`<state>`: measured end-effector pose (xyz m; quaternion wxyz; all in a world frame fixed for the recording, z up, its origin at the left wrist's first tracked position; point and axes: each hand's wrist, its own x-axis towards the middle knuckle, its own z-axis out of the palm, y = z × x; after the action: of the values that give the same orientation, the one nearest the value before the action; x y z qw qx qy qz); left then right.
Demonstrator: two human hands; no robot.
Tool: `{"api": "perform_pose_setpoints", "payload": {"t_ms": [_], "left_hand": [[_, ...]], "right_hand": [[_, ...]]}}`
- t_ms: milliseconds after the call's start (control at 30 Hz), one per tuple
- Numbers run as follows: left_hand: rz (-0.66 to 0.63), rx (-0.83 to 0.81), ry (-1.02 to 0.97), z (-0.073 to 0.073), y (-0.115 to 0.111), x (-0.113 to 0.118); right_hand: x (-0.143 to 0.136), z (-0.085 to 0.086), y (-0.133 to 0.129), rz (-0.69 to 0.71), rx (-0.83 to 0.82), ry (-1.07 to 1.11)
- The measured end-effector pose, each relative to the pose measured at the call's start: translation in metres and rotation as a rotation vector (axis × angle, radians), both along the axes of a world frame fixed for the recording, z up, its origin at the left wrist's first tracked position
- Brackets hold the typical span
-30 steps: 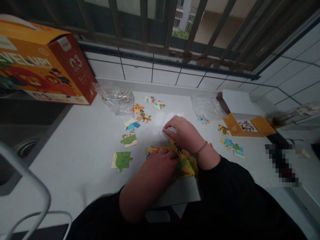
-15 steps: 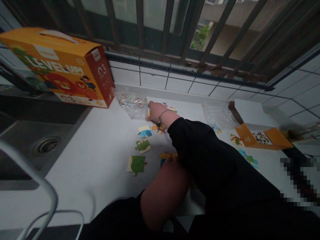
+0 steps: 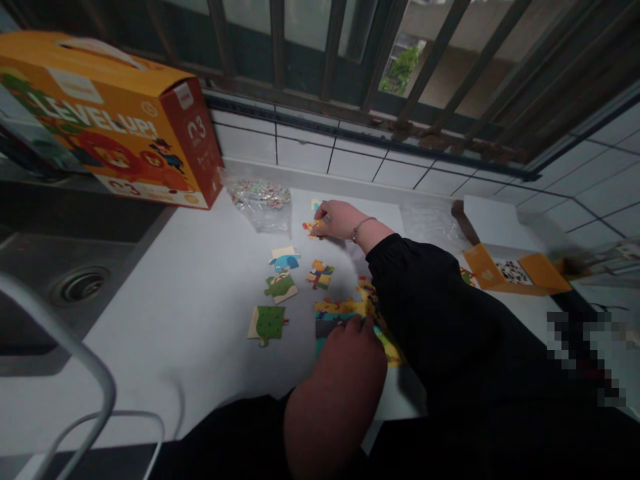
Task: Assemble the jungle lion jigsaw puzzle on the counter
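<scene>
My right hand reaches over the white counter and pinches an orange puzzle piece between thumb and fingers. A small light piece with blue lies just beyond it. My left hand rests with its fingertips on a joined section of puzzle, yellow, grey and teal, partly covered by the hand and the right sleeve. Loose to the left are a blue dog piece, two green pieces and an orange-and-brown piece.
A clear bag of small pieces lies beside a large orange box. Another clear plastic bag and an open orange box are at right. A sink and white cable are left; a barred window is behind.
My right hand has moved right, away from the clear bag, with an orange piece in its fingers. More of the joined puzzle shows around my left hand. The view has shifted slightly.
</scene>
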<state>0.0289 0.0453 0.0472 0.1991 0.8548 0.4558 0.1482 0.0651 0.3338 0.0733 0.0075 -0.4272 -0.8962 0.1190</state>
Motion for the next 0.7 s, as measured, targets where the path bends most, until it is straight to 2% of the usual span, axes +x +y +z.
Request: {"api": "perform_pose_setpoints", "payload": {"t_ms": [100, 233, 333, 433, 567, 633, 700], "left_hand": [[0.01, -0.051, -0.012, 0.002, 0.002, -0.004], [0.005, -0.098, -0.047, 0.003, 0.007, -0.012], [-0.003, -0.129, -0.072, 0.003, 0.012, -0.015], [-0.004, -0.159, -0.086, 0.005, 0.016, -0.016], [-0.007, -0.222, -0.064, 0.009, 0.021, -0.017], [-0.034, -0.238, -0.037, 0.011, 0.022, -0.017], [-0.058, -0.251, -0.018, 0.015, 0.026, -0.017]], "right_hand": [[0.013, -0.007, -0.002, 0.078, -0.004, -0.005], [0.017, -0.013, 0.001, -0.024, -0.037, -0.035], [0.022, -0.009, 0.005, -0.06, -0.068, -0.035], [0.039, -0.002, 0.002, -0.091, -0.068, 0.05], [0.08, -0.001, -0.03, -0.225, -0.093, 0.343], [0.1, -0.004, -0.058, -0.262, -0.197, 0.539], [0.114, -0.009, -0.087, -0.259, -0.337, 0.645]]}}
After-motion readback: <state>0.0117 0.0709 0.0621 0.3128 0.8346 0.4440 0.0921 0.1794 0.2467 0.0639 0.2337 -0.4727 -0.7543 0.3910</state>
